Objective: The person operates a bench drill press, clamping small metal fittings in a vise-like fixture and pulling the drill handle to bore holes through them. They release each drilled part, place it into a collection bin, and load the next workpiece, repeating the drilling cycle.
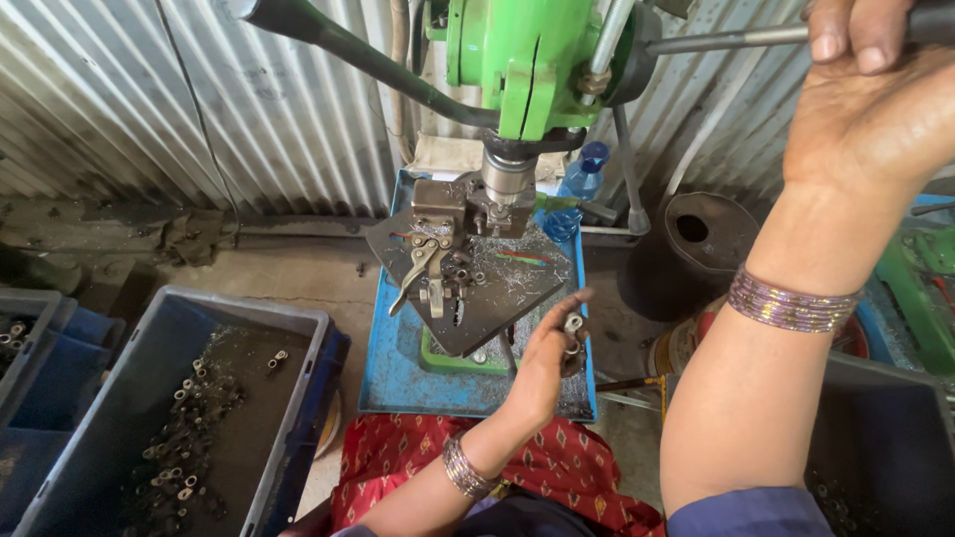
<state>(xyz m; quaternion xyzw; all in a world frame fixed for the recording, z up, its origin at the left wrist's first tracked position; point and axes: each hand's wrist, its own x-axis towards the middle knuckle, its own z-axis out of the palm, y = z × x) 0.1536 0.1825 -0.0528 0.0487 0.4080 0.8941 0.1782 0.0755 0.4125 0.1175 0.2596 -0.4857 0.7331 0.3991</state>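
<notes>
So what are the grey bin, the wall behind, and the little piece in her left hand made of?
Grey bin: likely plastic, matte with moulded rim. Wall: corrugated sheet metal, dull silver. Piece in left hand: probably metal, shiny.

Glossy green painted metal drill press (517, 60), matt grey plastic crate (298, 338), corrugated metal wall (199, 99)

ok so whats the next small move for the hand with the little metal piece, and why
Probably carry the small metal part in the left hand up to the clamp fixture under the drill spindle: the right hand already grips the feed lever.
</notes>
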